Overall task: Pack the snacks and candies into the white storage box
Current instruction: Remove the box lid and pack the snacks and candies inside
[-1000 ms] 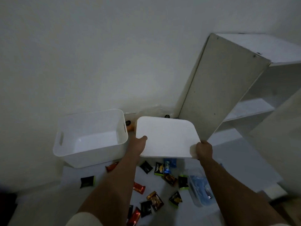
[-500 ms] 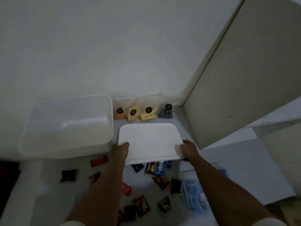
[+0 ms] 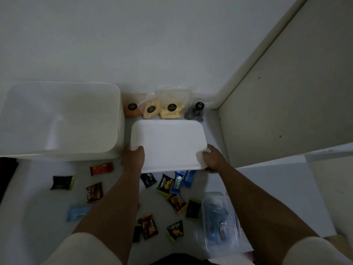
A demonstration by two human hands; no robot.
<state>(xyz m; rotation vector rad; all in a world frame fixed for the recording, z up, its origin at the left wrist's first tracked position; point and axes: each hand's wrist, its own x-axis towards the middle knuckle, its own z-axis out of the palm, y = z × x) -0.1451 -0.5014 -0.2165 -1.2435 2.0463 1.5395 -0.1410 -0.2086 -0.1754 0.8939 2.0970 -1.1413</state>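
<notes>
The white storage box (image 3: 57,119) stands open and empty at the left, against the wall. I hold its flat white lid (image 3: 169,144) low over the floor, right of the box. My left hand (image 3: 133,159) grips the lid's near left corner and my right hand (image 3: 214,158) grips its near right corner. Several small wrapped snacks (image 3: 168,185) and candies (image 3: 101,168) lie scattered on the white floor in front of me. Several clear bags of snacks (image 3: 171,109) lean against the wall behind the lid.
A white cupboard side panel (image 3: 286,102) rises at the right, close to the lid. A clear plastic container (image 3: 219,220) with blue contents lies on the floor at the lower right. A dark edge (image 3: 7,169) borders the floor at the left.
The lid has come down and away from me toward the floor beside the box, both hands still on it. The view has tilted downward and closer, bringing the bags at the wall into sight.
</notes>
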